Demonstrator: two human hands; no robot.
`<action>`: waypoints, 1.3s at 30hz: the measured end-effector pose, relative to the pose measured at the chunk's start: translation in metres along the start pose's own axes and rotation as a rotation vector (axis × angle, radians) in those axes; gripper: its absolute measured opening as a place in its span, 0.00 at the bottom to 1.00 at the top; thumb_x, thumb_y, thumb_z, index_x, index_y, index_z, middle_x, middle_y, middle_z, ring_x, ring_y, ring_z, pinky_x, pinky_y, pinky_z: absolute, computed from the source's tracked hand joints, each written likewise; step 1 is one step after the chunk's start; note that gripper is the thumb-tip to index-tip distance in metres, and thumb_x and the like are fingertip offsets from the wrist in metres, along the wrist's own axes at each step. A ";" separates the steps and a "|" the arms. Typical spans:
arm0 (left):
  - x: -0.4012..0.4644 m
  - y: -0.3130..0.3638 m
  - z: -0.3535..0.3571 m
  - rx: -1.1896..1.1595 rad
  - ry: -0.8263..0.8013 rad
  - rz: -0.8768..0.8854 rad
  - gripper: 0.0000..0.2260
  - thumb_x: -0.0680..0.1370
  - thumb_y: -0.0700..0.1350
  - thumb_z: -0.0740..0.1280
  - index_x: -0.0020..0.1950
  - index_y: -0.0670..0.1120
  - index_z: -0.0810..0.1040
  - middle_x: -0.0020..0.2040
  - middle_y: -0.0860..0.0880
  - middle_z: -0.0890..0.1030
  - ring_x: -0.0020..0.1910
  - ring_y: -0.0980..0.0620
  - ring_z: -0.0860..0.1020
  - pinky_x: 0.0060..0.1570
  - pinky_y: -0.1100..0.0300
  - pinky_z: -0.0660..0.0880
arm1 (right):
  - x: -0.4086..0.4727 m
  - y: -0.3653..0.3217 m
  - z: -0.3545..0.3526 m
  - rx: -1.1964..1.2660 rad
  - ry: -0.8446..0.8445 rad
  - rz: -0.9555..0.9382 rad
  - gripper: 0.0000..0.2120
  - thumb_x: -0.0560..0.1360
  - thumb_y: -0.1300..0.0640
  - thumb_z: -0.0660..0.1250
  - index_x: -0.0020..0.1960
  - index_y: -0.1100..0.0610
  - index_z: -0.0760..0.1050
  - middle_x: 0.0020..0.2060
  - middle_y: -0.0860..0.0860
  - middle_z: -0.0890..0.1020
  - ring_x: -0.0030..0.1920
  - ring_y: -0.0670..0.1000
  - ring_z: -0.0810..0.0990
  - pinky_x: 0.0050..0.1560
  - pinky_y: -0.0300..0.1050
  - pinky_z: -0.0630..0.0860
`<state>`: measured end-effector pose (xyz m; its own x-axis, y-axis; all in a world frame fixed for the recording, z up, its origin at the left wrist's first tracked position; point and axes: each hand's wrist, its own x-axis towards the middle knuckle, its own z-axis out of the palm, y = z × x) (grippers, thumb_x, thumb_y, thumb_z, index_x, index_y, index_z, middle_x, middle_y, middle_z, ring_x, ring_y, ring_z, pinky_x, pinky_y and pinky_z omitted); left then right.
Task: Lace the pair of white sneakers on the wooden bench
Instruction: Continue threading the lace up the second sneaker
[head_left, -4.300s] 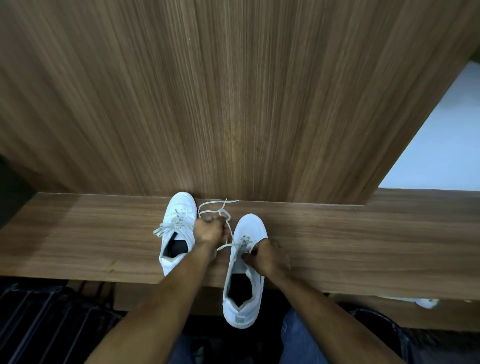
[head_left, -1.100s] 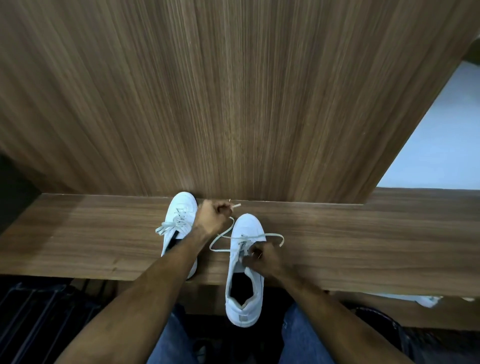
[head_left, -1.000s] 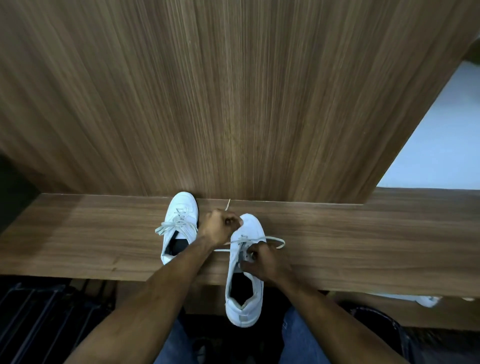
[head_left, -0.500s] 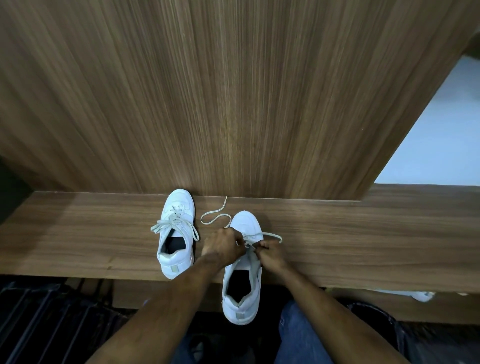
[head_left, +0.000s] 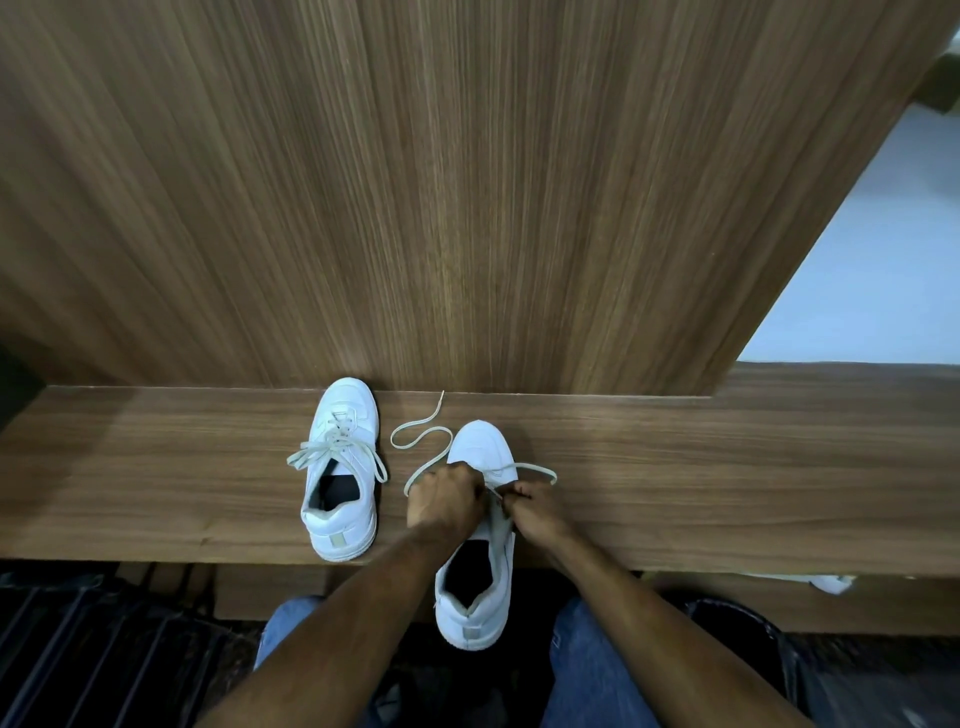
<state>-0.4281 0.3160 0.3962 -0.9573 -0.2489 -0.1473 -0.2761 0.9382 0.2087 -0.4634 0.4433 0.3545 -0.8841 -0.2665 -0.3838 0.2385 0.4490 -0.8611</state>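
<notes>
From my remote seat I watched two white sneakers on the wooden bench (head_left: 156, 467), toes toward the wood-panelled wall (head_left: 467, 182) behind it. The left sneaker (head_left: 340, 467) stood apart on its own, its lace crossed through the eyelets and its ends spilling loose over both sides. The right sneaker (head_left: 480, 571) sat nearer the person, its heel hanging over the bench's front edge above the knees in blue jeans (head_left: 587, 670).

Both hands met over the middle of that shoe, just behind its toe cap. The left hand (head_left: 445, 499) was curled into a loose fist over the eyelet area, gripping the lace (head_left: 415, 439), whose free end snaked away across the bench in an S-curve between the two shoes, its tip reaching the foot of the wall. The right hand (head_left: 532, 506), fingers bent and pinched together, held the other run of the lace, which looped out to the right of the toe and back. The two hands nearly touched, knuckles facing each other, with the shoe's tongue showing just below them. How many eyelets were threaded I could not tell beneath the fingers.
</notes>
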 end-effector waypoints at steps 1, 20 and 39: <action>0.000 0.000 0.002 -0.010 -0.003 0.005 0.13 0.76 0.51 0.62 0.56 0.49 0.79 0.56 0.47 0.81 0.57 0.42 0.78 0.51 0.54 0.73 | -0.001 -0.002 -0.001 0.019 -0.006 0.014 0.12 0.72 0.65 0.61 0.37 0.57 0.81 0.33 0.51 0.80 0.35 0.47 0.77 0.39 0.43 0.72; -0.014 -0.023 -0.013 -0.271 -0.010 -0.053 0.19 0.69 0.57 0.69 0.58 0.54 0.74 0.59 0.51 0.77 0.61 0.47 0.74 0.61 0.51 0.69 | 0.012 -0.051 -0.057 -0.003 0.516 -0.142 0.10 0.70 0.61 0.61 0.36 0.47 0.75 0.41 0.49 0.83 0.44 0.55 0.82 0.48 0.54 0.80; -0.013 -0.026 -0.012 -0.366 -0.087 -0.185 0.14 0.69 0.59 0.70 0.51 0.55 0.83 0.54 0.50 0.83 0.57 0.46 0.79 0.54 0.59 0.74 | -0.007 -0.017 -0.008 -0.762 0.146 -0.337 0.09 0.76 0.53 0.59 0.50 0.52 0.77 0.52 0.51 0.82 0.53 0.58 0.80 0.50 0.50 0.76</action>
<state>-0.4089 0.2917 0.4038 -0.8822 -0.3691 -0.2925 -0.4700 0.7285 0.4983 -0.4650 0.4442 0.3748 -0.9150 -0.3997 -0.0551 -0.3367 0.8318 -0.4414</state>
